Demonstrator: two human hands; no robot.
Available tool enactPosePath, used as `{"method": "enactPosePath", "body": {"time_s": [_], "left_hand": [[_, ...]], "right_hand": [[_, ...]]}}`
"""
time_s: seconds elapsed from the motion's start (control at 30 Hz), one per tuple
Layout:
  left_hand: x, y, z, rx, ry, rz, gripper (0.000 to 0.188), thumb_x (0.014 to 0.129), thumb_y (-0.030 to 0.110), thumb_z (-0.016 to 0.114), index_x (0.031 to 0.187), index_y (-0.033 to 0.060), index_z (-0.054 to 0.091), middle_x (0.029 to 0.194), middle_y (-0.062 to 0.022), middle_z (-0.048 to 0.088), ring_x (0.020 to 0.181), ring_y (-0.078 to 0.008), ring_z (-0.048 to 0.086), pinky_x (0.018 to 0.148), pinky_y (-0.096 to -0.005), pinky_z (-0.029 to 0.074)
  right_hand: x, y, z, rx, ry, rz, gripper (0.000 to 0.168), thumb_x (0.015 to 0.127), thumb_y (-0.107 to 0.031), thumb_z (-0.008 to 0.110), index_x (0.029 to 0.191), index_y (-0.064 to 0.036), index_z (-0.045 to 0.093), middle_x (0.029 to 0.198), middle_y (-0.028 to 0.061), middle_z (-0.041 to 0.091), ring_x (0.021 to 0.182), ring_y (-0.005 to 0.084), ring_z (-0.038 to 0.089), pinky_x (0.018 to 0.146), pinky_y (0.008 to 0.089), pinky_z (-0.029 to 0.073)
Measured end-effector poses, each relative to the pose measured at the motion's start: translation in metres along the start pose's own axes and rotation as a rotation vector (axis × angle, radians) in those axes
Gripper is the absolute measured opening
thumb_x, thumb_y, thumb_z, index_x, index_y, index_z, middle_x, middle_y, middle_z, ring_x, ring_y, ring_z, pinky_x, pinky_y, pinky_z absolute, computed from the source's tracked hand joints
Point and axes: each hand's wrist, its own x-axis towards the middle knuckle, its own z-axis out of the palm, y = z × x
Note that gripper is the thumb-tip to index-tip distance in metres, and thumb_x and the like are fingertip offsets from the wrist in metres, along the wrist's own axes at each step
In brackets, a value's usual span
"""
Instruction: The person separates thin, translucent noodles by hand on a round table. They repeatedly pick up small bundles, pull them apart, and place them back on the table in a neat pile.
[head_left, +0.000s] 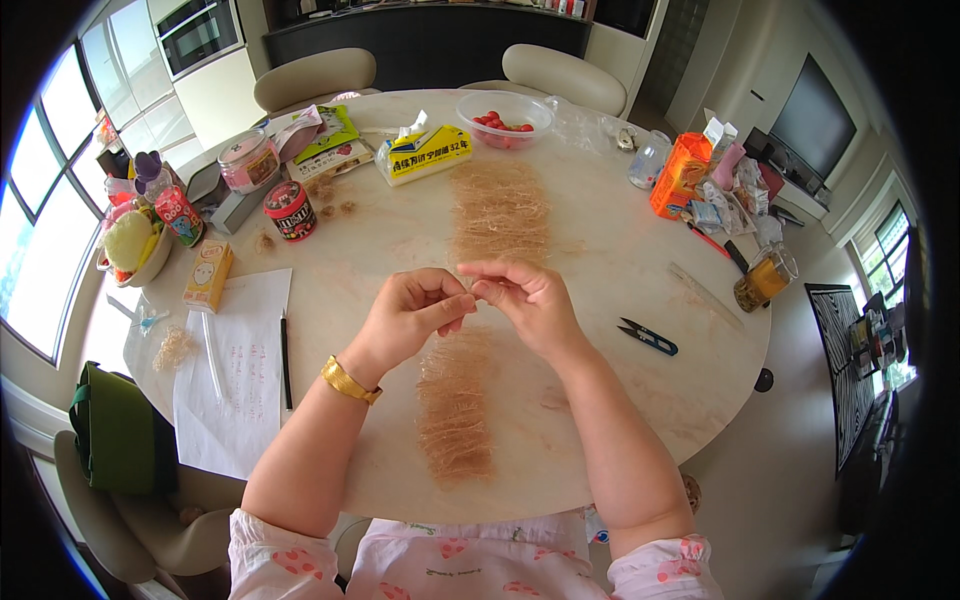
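My left hand (420, 311) and my right hand (525, 300) meet at the fingertips over the middle of the round marble-look table (600, 420). The left thumb and index finger are pinched together; whatever thin thing may be between them is too small to tell. My right thumb and fingers come close together beside them, and I cannot tell whether they grip anything. Beyond the hands lies a wide strip of fine tan fibres in rows (499, 210). A narrower strip of similar fibres (454, 420) runs from below the hands towards me. Thread snips (649, 336) rest to the right.
Left stand a candy tub (290, 211), a small carton (208, 275), and a written sheet (251, 427) with a black pencil (286, 360). A tissue pack (427, 155) and a bowl of red fruit (504, 120) are at the back. Right are a clear ruler (705, 295) and a glass mug (765, 277).
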Motion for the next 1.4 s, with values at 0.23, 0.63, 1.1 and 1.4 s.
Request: {"method": "enactPosePath", "body": {"time_s": [0.23,0.63,1.1,1.4], "left_hand": [[0.0,0.001,-0.005,-0.092,0.003,-0.046,0.009,0.096,0.009,0.064,0.091,0.0023,0.068,0.078,0.0012,0.061,0.069,-0.0069,0.049,0.062,-0.0239,0.039],[0.001,-0.002,-0.009,-0.125,-0.052,-0.095,0.01,0.096,0.01,0.064,0.089,0.0039,0.067,0.077,0.002,0.059,0.068,-0.0062,0.045,0.062,-0.0233,0.036],[0.0,-0.002,0.005,0.932,0.268,0.618,0.007,0.087,0.006,0.075,0.086,0.0025,0.069,0.077,-0.0074,0.068,0.061,-0.0171,0.058,0.06,-0.0304,0.049],[0.002,-0.005,-0.007,-0.026,0.107,-0.059,0.011,0.095,0.01,0.064,0.092,0.0011,0.071,0.079,0.003,0.063,0.068,-0.0051,0.05,0.063,-0.0212,0.041]], "right_hand": [[-0.002,-0.004,0.002,-0.214,-0.146,-0.288,0.05,0.092,0.011,0.06,0.133,-0.017,0.068,0.106,0.0039,0.064,0.096,0.0179,0.065,0.083,0.0318,0.056],[-0.003,-0.002,-0.001,-0.62,0.015,-0.571,0.029,0.079,0.006,0.072,0.105,-0.007,0.075,0.094,0.0034,0.066,0.079,0.0231,0.066,0.066,0.0342,0.055],[-0.003,0.002,0.007,-0.591,0.105,-0.318,0.009,0.088,-0.002,0.072,0.097,-0.003,0.072,0.096,0.0092,0.069,0.079,0.0303,0.068,0.067,0.0381,0.055],[0.0,-0.003,0.003,-0.771,0.089,-0.676,0.022,0.08,0.002,0.072,0.099,-0.008,0.072,0.094,0.0045,0.068,0.076,0.0245,0.066,0.065,0.0352,0.055]]}}
